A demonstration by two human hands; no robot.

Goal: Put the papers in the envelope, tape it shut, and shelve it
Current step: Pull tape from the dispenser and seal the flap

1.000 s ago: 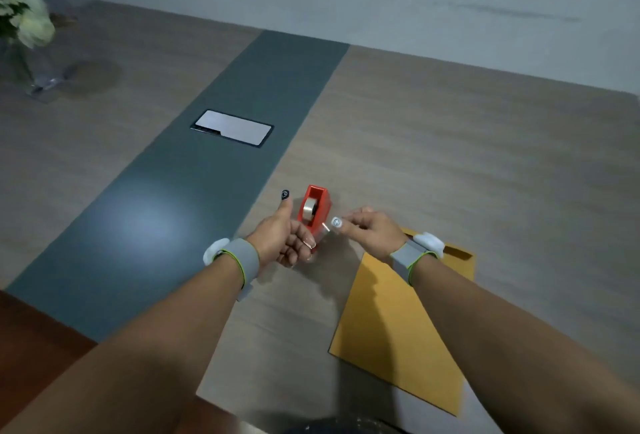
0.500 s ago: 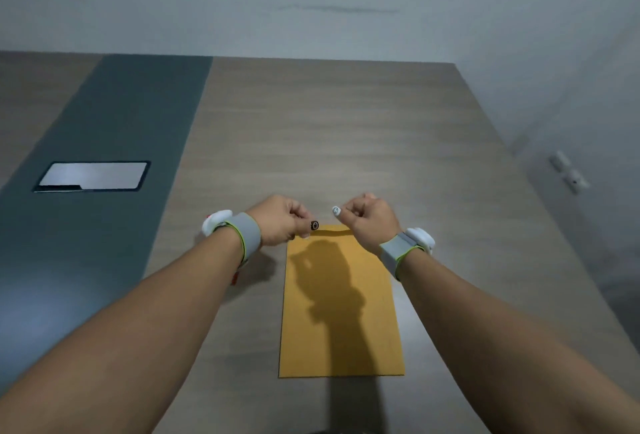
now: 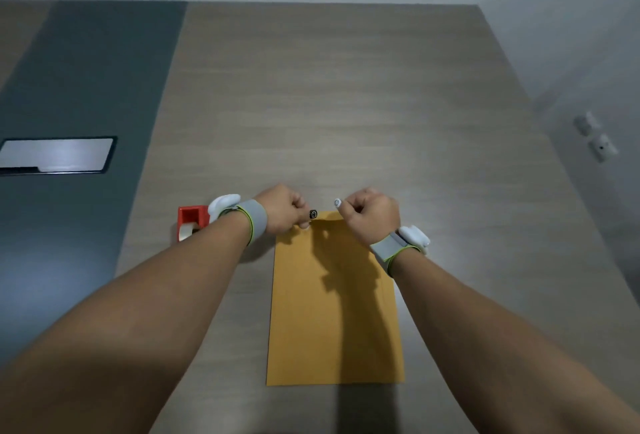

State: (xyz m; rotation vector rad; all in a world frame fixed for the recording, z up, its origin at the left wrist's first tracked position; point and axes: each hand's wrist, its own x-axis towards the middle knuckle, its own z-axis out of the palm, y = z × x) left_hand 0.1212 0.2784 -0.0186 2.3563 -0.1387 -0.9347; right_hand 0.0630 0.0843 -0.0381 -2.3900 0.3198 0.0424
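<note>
A yellow-brown envelope [image 3: 332,322] lies flat on the wooden table [image 3: 346,104], its long side running away from me. My left hand [image 3: 284,210] and my right hand [image 3: 370,215] are both closed in a pinch over its far edge, thumbs pointing at each other with a small gap between. A clear tape strip seems stretched between them, but it hardly shows. The red tape dispenser [image 3: 189,222] stands on the table just left of my left wrist, partly hidden by it. No papers are visible.
A dark grey band [image 3: 86,87] runs along the table's left part, with a metal cover plate [image 3: 57,155] set in it. The table's right edge drops off toward a wall with sockets [image 3: 595,137]. A pale wall stands behind the table's far edge.
A second ago my left hand held the dispenser up and my right hand pulled at its tape. The dispenser now stands on the table, and both hands have come down to the envelope's far edge.
</note>
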